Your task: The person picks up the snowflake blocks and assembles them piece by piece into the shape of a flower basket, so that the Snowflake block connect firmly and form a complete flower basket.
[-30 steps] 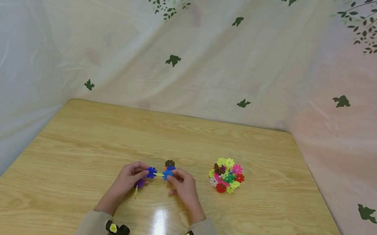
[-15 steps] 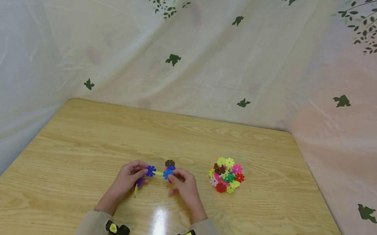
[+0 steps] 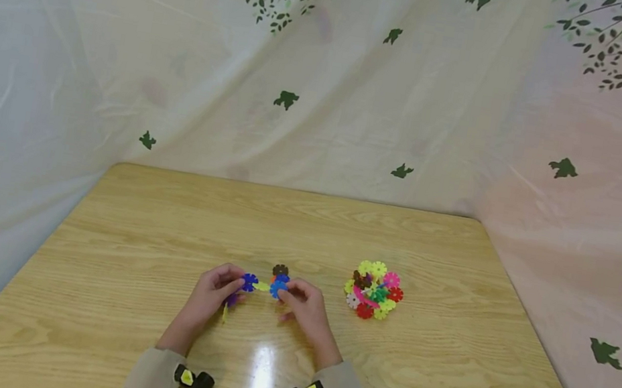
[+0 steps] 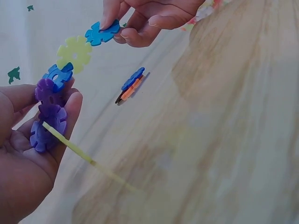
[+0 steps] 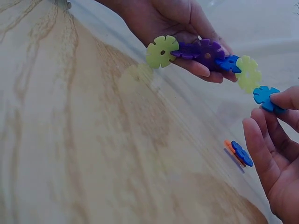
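In the head view my left hand (image 3: pixel 212 292) holds a chain of slotted plastic snowflake discs above the table. A dark blue disc (image 3: pixel 250 282) shows at its fingertips. The left wrist view shows purple discs (image 4: pixel 49 119) lying along the fingers, with a yellow disc (image 4: pixel 88 156) sticking out edge-on at the near end. Another yellow disc (image 5: pixel 248 73) links the dark blue one to a light blue disc (image 5: pixel 264 97). My right hand (image 3: pixel 309 312) pinches that light blue disc between thumb and fingers, the chain stretching between both hands.
Behind the hands, a few snowflake discs lie on the wooden table (image 3: pixel 159 224): a brown disc (image 3: pixel 280 270), an orange one and a dark blue one (image 4: pixel 133 78). To the right sits a pile of multicoloured discs (image 3: pixel 373 291). A leaf-printed curtain (image 3: pixel 319 141) surrounds the table.
The yellow disc between the two blue ones has turned from nearly edge-on to showing more of its face. Both hands stay almost in place, still holding the chain.
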Demonstrator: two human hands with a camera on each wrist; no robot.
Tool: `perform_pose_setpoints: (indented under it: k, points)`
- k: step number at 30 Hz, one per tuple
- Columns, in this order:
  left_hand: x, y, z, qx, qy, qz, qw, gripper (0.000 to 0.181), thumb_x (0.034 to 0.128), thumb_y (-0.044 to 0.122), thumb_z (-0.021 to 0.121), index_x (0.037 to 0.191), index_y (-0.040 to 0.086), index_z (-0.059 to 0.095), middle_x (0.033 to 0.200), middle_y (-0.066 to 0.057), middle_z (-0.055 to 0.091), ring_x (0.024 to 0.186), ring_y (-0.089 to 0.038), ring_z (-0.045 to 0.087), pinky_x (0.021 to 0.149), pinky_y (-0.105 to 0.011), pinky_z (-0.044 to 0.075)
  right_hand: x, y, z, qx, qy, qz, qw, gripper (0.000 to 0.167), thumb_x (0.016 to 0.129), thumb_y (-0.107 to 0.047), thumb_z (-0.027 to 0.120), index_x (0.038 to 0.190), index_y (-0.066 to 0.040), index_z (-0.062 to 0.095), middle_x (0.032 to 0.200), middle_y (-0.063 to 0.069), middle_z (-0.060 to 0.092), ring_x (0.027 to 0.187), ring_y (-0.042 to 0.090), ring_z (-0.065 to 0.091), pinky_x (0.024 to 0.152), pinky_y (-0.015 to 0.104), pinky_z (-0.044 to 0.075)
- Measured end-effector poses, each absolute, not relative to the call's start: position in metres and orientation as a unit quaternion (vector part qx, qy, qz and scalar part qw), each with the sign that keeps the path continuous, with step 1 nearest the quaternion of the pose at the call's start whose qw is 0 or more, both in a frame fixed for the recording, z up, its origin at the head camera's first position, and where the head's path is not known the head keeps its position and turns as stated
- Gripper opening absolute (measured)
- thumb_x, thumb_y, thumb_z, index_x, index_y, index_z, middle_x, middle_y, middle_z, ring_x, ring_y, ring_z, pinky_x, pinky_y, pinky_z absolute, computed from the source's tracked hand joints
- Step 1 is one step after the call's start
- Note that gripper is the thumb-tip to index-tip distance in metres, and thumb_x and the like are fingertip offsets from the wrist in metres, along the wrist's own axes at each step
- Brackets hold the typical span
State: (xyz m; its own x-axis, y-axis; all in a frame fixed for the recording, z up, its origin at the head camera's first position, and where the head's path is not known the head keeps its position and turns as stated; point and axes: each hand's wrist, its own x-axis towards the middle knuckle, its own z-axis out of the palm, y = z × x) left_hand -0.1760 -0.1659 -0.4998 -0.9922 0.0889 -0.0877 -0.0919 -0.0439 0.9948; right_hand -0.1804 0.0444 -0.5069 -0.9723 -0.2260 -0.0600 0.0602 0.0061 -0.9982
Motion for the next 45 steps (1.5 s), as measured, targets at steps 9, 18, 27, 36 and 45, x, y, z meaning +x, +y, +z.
perform_pose_setpoints:
  k: [9,18,27,36,45]
  points:
    - [-0.175,-0.166,-0.500,0.002,0.696,0.716,0.058,0.018,0.0953,-0.004,0.053,0.110,-0.013,0.058,0.092,-0.005,0.068,0.079,-0.012,0.067,0.072,-0.022,0.060,-0.180,0.044,-0.509,-0.061,0.695,-0.710,0.098,0.018,0.093,-0.003,0.061,0.101,0.013,0.058,0.079,-0.002,0.060,0.075,0.012,0.060,0.053,0.024,0.057]
    - [-0.175,-0.166,-0.502,0.009,0.696,0.716,0.056,0.017,0.0953,-0.004,0.053,0.109,-0.014,0.057,0.089,-0.004,0.067,0.077,-0.011,0.067,0.069,-0.020,0.059,-0.179,0.044,-0.508,-0.056,0.698,-0.707,0.096,0.020,0.092,-0.006,0.062,0.103,0.011,0.059,0.082,-0.002,0.061,0.077,0.014,0.061,0.055,0.024,0.058]
    - [-0.175,-0.167,-0.504,0.027,0.682,0.727,0.066,0.019,0.0946,-0.005,0.053,0.109,-0.018,0.056,0.087,0.000,0.067,0.077,-0.008,0.066,0.071,-0.022,0.060,-0.181,0.043,-0.511,-0.056,0.713,-0.691,0.101,0.020,0.093,-0.006,0.063,0.104,0.010,0.061,0.084,-0.001,0.062,0.078,0.012,0.061,0.056,0.028,0.060]
    - [-0.177,-0.164,-0.505,-0.006,0.675,0.734,0.071,0.018,0.0930,-0.008,0.054,0.106,-0.020,0.057,0.082,0.000,0.067,0.073,-0.008,0.067,0.068,-0.021,0.060,-0.180,0.043,-0.511,-0.072,0.729,-0.672,0.106,0.020,0.094,-0.008,0.062,0.102,0.010,0.064,0.086,0.011,0.065,0.075,0.012,0.062,0.062,0.033,0.062]
    - [-0.176,-0.156,-0.501,-0.027,0.679,0.732,0.058,0.017,0.0915,-0.010,0.056,0.104,-0.021,0.057,0.079,-0.001,0.066,0.069,-0.007,0.065,0.065,-0.022,0.060,-0.183,0.045,-0.513,-0.060,0.722,-0.681,0.108,0.021,0.093,-0.008,0.063,0.100,0.012,0.064,0.089,0.025,0.067,0.072,0.012,0.065,0.065,0.035,0.062]
